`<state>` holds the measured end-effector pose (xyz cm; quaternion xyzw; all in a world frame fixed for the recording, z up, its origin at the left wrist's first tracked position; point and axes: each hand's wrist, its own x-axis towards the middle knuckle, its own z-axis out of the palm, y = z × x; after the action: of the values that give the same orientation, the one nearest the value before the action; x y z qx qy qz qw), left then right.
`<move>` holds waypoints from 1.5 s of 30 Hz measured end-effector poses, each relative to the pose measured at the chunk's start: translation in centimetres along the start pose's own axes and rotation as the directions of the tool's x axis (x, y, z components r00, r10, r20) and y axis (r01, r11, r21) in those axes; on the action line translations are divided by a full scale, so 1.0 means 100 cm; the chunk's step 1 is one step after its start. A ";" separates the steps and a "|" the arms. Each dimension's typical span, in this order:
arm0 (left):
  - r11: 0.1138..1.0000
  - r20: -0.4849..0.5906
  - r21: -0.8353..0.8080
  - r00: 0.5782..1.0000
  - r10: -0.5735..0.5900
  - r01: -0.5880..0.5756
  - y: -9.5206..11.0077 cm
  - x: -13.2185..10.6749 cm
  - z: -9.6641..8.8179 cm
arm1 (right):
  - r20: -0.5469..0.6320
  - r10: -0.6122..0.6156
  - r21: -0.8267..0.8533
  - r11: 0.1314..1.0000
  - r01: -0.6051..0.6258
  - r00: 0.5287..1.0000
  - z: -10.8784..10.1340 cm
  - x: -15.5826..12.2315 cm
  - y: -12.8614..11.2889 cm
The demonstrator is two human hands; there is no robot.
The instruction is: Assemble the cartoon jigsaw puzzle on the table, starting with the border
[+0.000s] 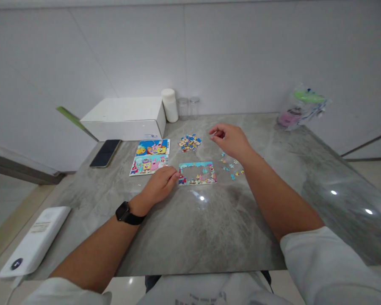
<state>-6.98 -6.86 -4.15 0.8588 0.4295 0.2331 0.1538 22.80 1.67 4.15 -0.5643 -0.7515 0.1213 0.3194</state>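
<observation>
On the grey table lies a partly assembled jigsaw puzzle (197, 164), its border joined around a gap with a few loose pieces inside. My left hand (161, 183), wearing a black watch, has its fingers curled and presses the puzzle's left edge with the fingertips. Above the table, to the right of a heap of puzzle pieces (189, 143), hovers my right hand (230, 140). Its fingers are bent, with thumb and index tips slightly apart; no piece shows between them. Scattered puzzle pieces (233, 177) lie below it, some hidden by the forearm. A cartoon picture sheet (150, 164) lies beside my left hand.
Behind the sheet stands a white box (123, 118), with a white bottle (169, 106) and two clear jars (189, 109) alongside. A phone (105, 153) lies left, a white power bank (34, 241) at the near left. A plastic-wrapped cup (300, 109) stands at the back right.
</observation>
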 end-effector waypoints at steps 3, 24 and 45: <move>1.000 -0.001 -0.007 1.000 0.012 -0.012 0.003 0.000 -0.003 | 0.004 0.017 -0.023 1.000 -0.017 1.000 -0.016 0.001 0.006; 0.962 -0.101 -0.027 0.957 -0.271 0.270 -0.010 -0.005 0.005 | 0.289 0.255 -0.490 0.868 -0.087 0.923 -0.056 0.002 0.037; 0.975 -0.123 -0.152 0.976 -0.181 0.162 -0.016 0.000 0.009 | 0.302 0.309 -0.536 0.838 -0.108 0.902 -0.072 -0.001 0.068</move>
<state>-7.63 -6.01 -5.64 0.7874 0.4941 0.3070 0.2041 32.47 2.54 5.91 -0.6741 -0.7361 0.0604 -0.0056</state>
